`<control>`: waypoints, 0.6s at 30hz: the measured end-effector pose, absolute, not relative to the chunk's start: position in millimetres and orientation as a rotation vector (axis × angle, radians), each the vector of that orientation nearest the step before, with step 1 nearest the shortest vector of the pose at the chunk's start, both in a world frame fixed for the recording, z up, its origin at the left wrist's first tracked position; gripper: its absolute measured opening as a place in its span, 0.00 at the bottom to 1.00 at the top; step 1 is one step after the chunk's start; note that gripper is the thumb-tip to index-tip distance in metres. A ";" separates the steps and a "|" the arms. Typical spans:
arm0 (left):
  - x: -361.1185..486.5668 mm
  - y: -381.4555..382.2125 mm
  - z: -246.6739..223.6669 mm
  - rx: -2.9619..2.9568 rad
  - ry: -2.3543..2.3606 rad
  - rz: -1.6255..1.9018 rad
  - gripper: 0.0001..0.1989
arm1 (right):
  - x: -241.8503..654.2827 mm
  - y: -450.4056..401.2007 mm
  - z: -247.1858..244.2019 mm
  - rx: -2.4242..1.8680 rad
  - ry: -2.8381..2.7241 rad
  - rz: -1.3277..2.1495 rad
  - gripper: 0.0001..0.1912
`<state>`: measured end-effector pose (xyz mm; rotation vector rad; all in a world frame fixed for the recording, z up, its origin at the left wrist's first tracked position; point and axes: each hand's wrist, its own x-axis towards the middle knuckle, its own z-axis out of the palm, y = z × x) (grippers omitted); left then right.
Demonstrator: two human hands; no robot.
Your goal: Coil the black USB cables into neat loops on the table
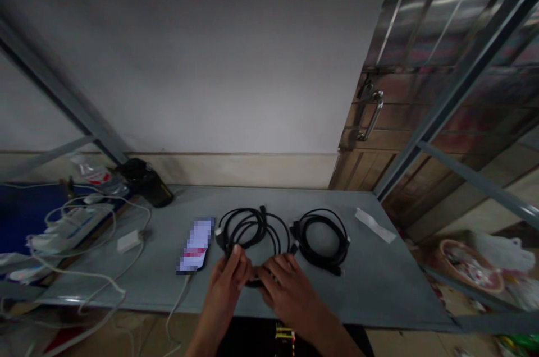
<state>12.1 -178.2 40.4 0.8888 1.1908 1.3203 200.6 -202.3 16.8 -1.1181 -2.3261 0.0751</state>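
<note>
A black cable (246, 229) lies in loose loops on the grey tabletop, its near part running into my hands. My left hand (231, 275) is closed on this cable, thumb on top. Close beside it, my right hand (283, 281) bends its fingers over the cable's near side, just above the table. My palms hide the stretch of cable between them. To the right rests a second black cable (323, 242), wound in a rounder coil, with connector ends showing at its edges. It lies apart from my right hand.
Left of the cables lies a phone (197, 245) with a white cord attached. Further left are a white adapter (129, 241), a power strip (76, 228) and a black container (145, 182). A white paper strip (374, 225) lies at right. Metal posts frame the table (379, 278).
</note>
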 end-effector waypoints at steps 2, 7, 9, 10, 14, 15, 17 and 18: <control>-0.4 -149.2 33.0 1.064 1.325 1.345 0.28 | 199.4 -167.4 19.0 -1.114 -2.402 -0.005 0.15; -26.2 -100.3 3.1 1.396 1.755 1.269 0.32 | 191.3 -92.6 2.9 -1.107 -2.487 0.003 0.11; -27.3 -98.2 -11.3 1.416 1.762 1.275 0.33 | 187.7 -77.3 -8.5 -1.099 -2.501 0.020 0.11; -25.6 -101.0 -18.3 1.444 1.768 1.290 0.34 | 186.4 -73.2 -14.1 -1.102 -2.505 0.030 0.11; -8.3 -126.6 -39.4 1.570 1.915 1.457 0.42 | 184.5 -71.7 -29.8 -1.119 -2.507 0.071 0.11; -3.6 -133.2 -42.3 1.609 1.967 1.491 0.43 | 184.8 -73.4 -31.6 -1.115 -2.510 0.080 0.11; 2.5 -142.3 -46.8 1.783 1.984 1.477 0.40 | 185.9 -78.3 -33.7 -1.093 -2.522 0.097 0.12; 3.0 -144.1 -49.7 1.909 1.938 1.422 0.37 | 187.0 -81.6 -34.4 -1.083 -2.523 0.105 0.13</control>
